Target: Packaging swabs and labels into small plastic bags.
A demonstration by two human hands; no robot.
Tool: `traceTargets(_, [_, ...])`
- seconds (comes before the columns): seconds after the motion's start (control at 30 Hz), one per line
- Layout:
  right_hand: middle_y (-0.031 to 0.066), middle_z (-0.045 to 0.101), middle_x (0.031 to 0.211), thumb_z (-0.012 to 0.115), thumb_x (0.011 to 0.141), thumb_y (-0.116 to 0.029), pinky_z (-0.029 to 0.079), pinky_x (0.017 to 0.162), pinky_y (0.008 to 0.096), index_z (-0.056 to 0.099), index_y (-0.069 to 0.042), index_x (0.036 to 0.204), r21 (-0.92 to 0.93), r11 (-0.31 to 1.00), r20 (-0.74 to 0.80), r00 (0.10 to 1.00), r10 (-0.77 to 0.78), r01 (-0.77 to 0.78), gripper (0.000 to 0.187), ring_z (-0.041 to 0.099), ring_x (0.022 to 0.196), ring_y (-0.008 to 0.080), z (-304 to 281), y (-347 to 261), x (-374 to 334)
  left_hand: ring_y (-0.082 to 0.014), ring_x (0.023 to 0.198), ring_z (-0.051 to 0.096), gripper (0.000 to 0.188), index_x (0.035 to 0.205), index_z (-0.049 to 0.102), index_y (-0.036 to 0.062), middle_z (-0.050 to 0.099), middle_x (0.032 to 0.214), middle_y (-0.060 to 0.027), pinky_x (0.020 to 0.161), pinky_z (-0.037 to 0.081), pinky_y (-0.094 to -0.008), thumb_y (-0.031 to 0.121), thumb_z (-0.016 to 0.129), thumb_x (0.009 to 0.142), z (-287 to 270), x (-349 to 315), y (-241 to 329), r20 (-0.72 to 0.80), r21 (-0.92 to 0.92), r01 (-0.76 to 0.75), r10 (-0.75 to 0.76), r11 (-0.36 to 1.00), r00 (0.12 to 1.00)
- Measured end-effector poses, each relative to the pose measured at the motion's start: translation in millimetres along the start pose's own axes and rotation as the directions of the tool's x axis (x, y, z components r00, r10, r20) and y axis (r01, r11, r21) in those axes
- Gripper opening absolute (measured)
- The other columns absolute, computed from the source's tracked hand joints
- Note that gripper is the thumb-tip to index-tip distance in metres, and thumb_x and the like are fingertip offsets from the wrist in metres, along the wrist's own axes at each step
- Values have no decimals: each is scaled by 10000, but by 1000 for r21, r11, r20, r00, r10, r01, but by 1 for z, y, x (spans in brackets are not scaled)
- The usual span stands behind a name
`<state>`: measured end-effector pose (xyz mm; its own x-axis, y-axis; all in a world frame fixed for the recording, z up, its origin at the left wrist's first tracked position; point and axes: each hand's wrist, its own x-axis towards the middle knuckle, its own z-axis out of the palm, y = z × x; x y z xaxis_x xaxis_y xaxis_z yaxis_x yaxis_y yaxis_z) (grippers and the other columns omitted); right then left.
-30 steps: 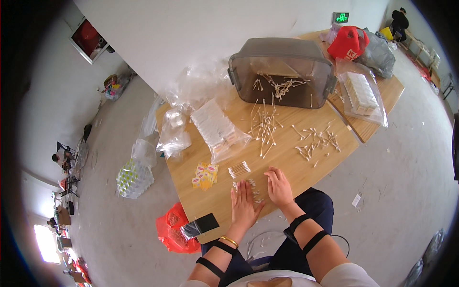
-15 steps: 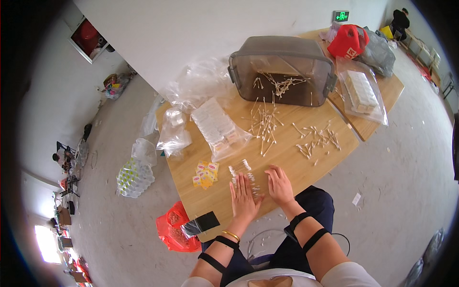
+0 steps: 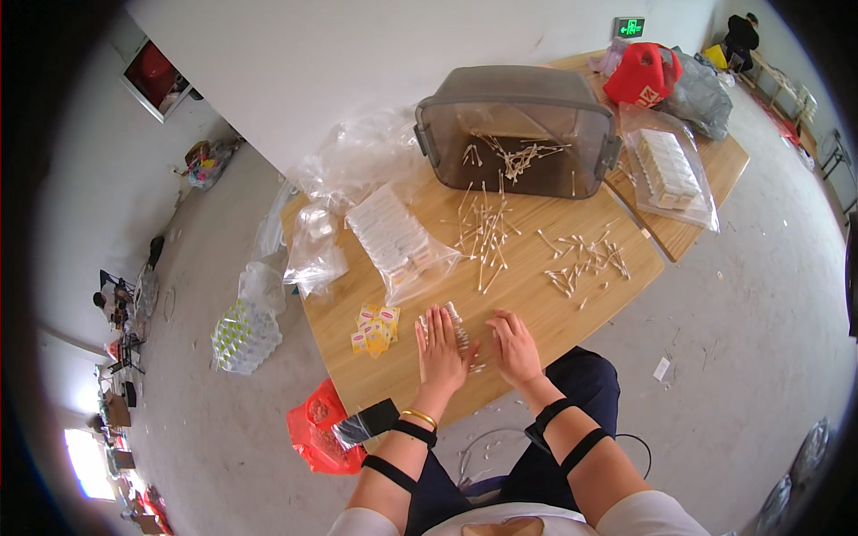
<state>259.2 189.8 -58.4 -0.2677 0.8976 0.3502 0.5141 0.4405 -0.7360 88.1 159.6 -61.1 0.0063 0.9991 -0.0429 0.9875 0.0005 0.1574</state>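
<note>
My left hand [image 3: 441, 350] lies flat, fingers stretched out, on a row of cotton swabs [image 3: 460, 332] lined up on the wooden table [image 3: 375, 393]. The palm covers part of that row; white tips show along its right side. Just right of the row, my right hand [image 3: 516, 347] rests at the table with its fingers loosely bent and nothing visible in them. Several small yellow and white printed cards [image 3: 375, 329] lie left of my left hand. Farther off, loose cotton swabs [image 3: 485, 228] are scattered, with another group of swabs [image 3: 585, 259] to the right.
A grey translucent bin [image 3: 518, 107] lies on its side at the back with swabs inside. Clear bags of white packs [image 3: 393, 239] stand left of it, and another bagged pack [image 3: 668, 174] is at right. A black phone-like object [image 3: 368, 422] and red bag [image 3: 322, 438] are near the left edge.
My left hand has slid slightly forward and left over the row of swabs, covering more of its far end. My right hand stays nearly in place. The whole view has shifted slightly.
</note>
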Motion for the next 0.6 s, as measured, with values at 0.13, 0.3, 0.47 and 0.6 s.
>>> traceTargets(0.13, [167,565,1199,569,879,-11,464,983,413,586,-28,1130,22,1000,3,1000,15,-15,252,555,1129,353,-1,-3,1,-356,1536,25,926,1551,79,-77,69,1639,-255,1229,-23,-512,600,370,991,-2,4,-1,19,-40,35,-35,999,999])
traceTargets(0.3, [174,565,1204,569,876,-15,462,985,414,582,-14,1126,28,999,6,1000,19,-19,250,553,1131,355,2,0,0,-352,1537,22,915,1552,78,-75,64,1640,-251,1229,-26,-517,575,394,991,-8,-3,-7,-3,-100,-24,24,995,1000])
traceTargets(0.47, [177,567,1197,554,881,-22,462,984,417,582,-15,1126,1,1000,4,1000,10,-10,247,551,1129,361,1,5,-1,-344,1538,45,953,1552,91,-71,86,1638,-249,1230,-9,-532,520,527,945,-19,-44,-3,-20,-95,-187,186,978,982])
traceTargets(0.6, [177,566,1191,542,886,-21,463,978,414,582,-22,1124,-6,1000,5,1000,3,-3,241,551,1124,365,2,1,1,-337,1537,79,1002,1549,113,-75,109,1640,-234,1229,24,-546,477,621,885,-11,-52,-5,13,-87,-184,186,979,982])
